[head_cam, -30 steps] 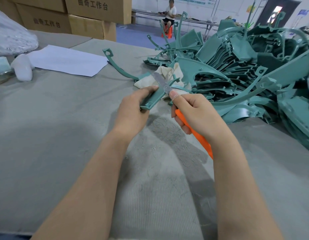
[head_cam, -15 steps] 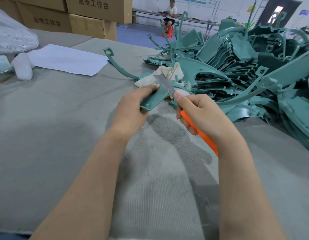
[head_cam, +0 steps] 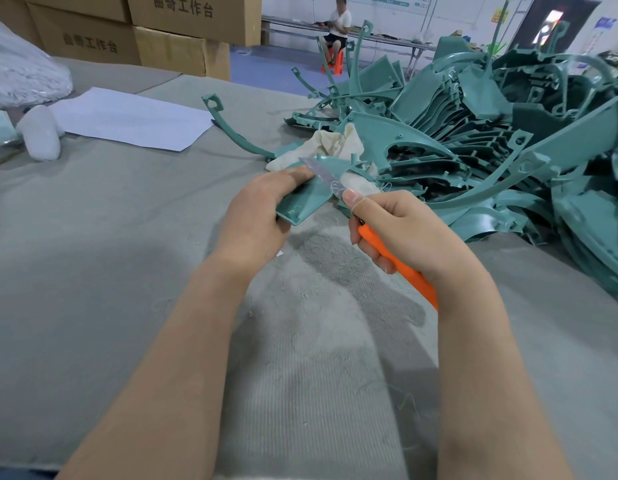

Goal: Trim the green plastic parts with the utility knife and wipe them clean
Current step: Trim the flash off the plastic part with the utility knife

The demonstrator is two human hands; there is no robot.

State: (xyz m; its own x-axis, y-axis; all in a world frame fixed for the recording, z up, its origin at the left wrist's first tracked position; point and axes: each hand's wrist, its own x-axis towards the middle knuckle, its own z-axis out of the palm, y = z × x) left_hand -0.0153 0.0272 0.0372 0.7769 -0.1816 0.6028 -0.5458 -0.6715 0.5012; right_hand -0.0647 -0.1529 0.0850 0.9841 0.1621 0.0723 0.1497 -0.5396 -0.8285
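Blade [head_cam: 320, 173] slid leftward; left fingers [head_cam: 293, 175] grip green part [head_cam: 309, 199], right fingers [head_cam: 371, 249] grip knife [head_cam: 406, 273].

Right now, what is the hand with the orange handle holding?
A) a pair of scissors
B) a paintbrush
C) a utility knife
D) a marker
C: the right hand grips an orange utility knife, its bare blade laid against the green plastic part that the left hand holds.

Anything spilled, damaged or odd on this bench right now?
Only trimming debris: thin shavings litter the grey cloth, and a pale sliver clings to the utility knife blade and the thumb of the right hand. The pile of green parts lies tangled, not stacked. No damage visible.
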